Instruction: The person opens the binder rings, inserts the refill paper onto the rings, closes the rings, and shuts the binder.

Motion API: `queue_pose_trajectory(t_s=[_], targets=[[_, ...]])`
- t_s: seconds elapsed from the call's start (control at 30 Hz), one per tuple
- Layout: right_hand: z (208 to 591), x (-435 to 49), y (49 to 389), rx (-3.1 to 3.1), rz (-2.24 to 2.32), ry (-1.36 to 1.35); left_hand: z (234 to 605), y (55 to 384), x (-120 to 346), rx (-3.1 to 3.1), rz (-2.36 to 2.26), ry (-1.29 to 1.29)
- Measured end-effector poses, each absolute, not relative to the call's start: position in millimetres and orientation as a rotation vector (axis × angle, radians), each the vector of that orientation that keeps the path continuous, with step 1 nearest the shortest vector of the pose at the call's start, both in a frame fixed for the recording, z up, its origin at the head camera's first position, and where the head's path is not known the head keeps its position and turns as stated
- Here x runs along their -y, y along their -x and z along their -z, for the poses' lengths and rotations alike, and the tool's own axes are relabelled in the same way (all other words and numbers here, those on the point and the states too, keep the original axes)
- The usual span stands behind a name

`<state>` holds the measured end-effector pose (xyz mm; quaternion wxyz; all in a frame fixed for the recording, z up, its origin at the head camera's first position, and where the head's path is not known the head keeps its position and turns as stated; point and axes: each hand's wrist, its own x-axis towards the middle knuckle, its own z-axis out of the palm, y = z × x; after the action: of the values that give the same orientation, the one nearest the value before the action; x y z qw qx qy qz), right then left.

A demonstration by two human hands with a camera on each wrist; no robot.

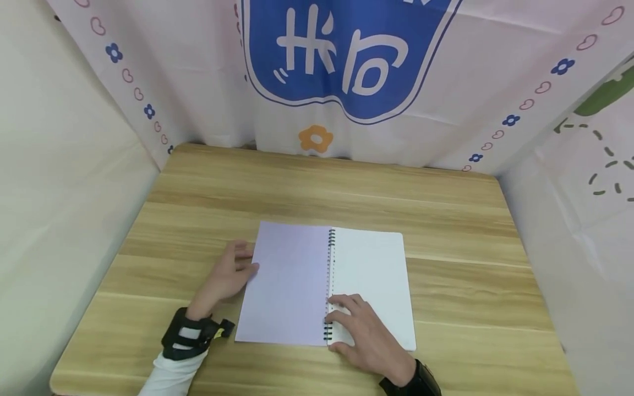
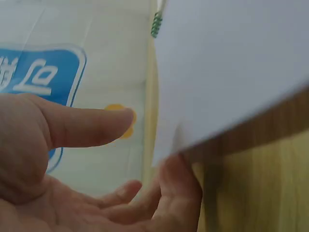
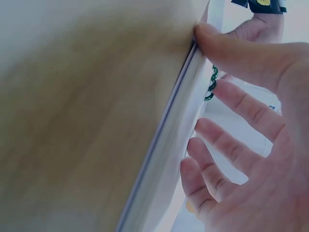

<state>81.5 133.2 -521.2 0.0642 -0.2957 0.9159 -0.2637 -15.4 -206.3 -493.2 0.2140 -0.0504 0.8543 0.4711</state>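
A spiral notebook lies opened flat on the table, a lilac sheet or cover (image 1: 284,280) on its left side and a blank white page (image 1: 371,264) on its right. Dark green wire coils (image 1: 331,239) run down the middle. My left hand (image 1: 230,273) is at the lilac side's left edge. In the left wrist view, its index fingertip (image 2: 175,166) touches that edge while the thumb (image 2: 91,126) stands apart from it. My right hand (image 1: 364,333) rests on the lower part of the white page, fingers spread and slightly bent, with fingertips right by the coils.
The notebook lies on a wood-grain table (image 1: 470,286). Behind the table hangs a white cloth (image 1: 208,88) with a blue printed sign and small flowers. Pale cloth walls (image 1: 49,192) stand at both sides. A black strap (image 1: 185,334) wraps the left wrist.
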Motion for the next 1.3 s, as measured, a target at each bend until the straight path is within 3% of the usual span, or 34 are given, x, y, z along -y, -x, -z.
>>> queue_pose_trajectory(t_s=[0.27, 0.77, 1.3], targets=[[519.4, -127.9, -69.0, -2.758, 0.829, 0.950, 490.6, 7.6, 232.3, -2.177, -1.427, 0.104], [510.9, -127.1, -46.7, -2.613, 0.865, 0.904, 476.6, 2.4, 238.2, -2.151, -1.446, -0.061], [477.2, -167.1, 31.3, -2.460, 1.467, 0.580, 418.7, 3.9, 201.0, -2.163, -1.573, -0.283]])
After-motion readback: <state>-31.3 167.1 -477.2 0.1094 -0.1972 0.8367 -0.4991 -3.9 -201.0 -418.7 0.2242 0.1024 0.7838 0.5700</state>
